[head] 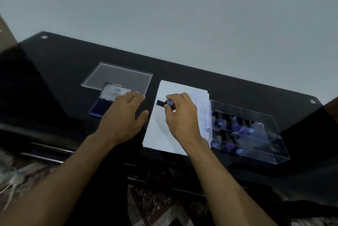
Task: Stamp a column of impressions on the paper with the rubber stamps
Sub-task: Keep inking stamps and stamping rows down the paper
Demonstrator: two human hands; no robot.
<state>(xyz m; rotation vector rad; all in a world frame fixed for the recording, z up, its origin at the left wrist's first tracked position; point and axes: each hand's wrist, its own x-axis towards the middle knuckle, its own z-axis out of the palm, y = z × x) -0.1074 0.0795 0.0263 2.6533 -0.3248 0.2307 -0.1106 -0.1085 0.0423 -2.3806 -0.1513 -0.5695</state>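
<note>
A white sheet of paper (pixel 161 127) lies on the black table (pixel 64 64). My right hand (pixel 182 116) grips a rubber stamp (pixel 165 102) with a blue handle and a black base, held over the upper left part of the paper. My left hand (pixel 122 116) hovers with spread fingers just left of the paper, partly over the open ink pad (pixel 99 107), whose blue pad and white lid show. No impressions are visible on the bare part of the paper.
A clear plastic lid (pixel 118 75) lies behind the ink pad. To the right of the paper stands a clear compartment box (pixel 265 145) holding several more blue-handled stamps. The table's front edge runs just below the paper; patterned floor shows beneath.
</note>
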